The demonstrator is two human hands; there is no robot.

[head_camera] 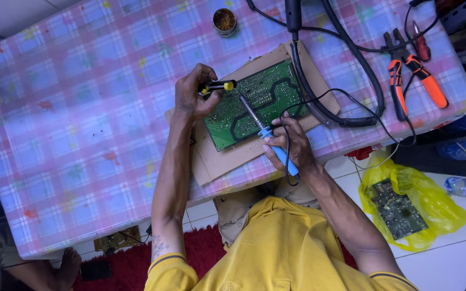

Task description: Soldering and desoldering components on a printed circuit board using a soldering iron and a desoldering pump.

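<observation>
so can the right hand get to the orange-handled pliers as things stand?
Probably not right away: the right hand is gripping the blue soldering iron, and black cables lie between it and the orange-handled pliers.

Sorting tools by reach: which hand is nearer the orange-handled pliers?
Right. The right hand, holding the soldering iron, sits closer to the pliers; the left hand is farther, beyond the circuit board.

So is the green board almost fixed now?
Done: the green circuit board already lies solder side up on cardboard. In hand: the right hand holds a blue soldering iron with its tip on the board, while the left hand holds a yellow-and-black tool beside it. How many joints remain is too small to tell.
</observation>
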